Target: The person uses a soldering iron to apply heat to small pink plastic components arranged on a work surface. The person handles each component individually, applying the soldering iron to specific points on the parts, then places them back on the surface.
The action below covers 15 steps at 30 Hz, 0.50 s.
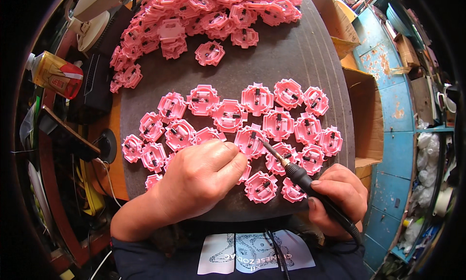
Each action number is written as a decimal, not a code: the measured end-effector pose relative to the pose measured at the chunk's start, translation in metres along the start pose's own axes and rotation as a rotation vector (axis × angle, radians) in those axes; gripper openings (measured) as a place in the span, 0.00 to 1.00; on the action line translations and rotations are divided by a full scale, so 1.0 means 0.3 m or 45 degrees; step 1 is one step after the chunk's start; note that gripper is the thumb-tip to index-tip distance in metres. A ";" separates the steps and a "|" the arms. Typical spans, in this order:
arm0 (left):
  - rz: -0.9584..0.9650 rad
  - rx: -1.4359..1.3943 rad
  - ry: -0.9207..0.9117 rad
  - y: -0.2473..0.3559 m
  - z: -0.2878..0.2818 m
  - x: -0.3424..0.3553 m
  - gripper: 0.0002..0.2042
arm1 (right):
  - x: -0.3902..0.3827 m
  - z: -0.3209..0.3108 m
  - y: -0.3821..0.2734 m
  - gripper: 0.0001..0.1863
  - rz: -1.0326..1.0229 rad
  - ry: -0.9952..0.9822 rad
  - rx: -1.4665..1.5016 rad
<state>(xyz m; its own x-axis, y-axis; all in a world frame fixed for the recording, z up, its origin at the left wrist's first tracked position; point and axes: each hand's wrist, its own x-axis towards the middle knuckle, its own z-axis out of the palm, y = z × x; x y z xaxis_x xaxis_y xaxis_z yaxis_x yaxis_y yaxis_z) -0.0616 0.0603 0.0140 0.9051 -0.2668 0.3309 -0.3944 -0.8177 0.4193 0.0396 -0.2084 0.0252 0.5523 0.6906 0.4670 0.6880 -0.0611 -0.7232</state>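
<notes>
My right hand (342, 195) grips a soldering iron (300, 175) by its black handle, and the metal tip points up and left. That tip is at the right side of a pink plastic housing (246, 146) with small black and white parts inside; whether it touches cannot be told. Close to the same housing, on its lower left, my left hand (201, 175) is closed with the fingers pinched together. Whatever it pinches is hidden behind the knuckles. Around both hands lie several more pink housings (230, 116) in loose rows, some partly covered by my left hand.
A heap of similar pink pieces (199, 15) covers the far part of the dark tabletop (272, 52). Open cardboard boxes (361, 117) stand along the right edge, beside a blue cabinet (393, 154). To the left are a yellow-and-red bottle (58, 76) and a black box (92, 90).
</notes>
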 end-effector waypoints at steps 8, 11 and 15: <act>-0.002 -0.001 0.026 -0.002 0.005 -0.002 0.14 | 0.004 -0.003 0.005 0.20 -0.014 -0.009 0.004; -0.007 -0.021 0.008 -0.007 0.006 0.001 0.14 | 0.002 -0.004 0.004 0.20 -0.016 -0.010 0.002; -0.009 -0.023 0.041 -0.010 0.015 0.002 0.14 | 0.001 -0.004 0.005 0.21 -0.020 -0.026 -0.007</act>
<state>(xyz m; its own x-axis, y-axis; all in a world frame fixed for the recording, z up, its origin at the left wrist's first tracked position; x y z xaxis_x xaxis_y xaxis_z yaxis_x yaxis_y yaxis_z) -0.0593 0.0603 0.0091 0.9025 -0.2443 0.3546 -0.3909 -0.8103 0.4366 0.0413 -0.2092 0.0251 0.5321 0.7058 0.4677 0.6989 -0.0543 -0.7132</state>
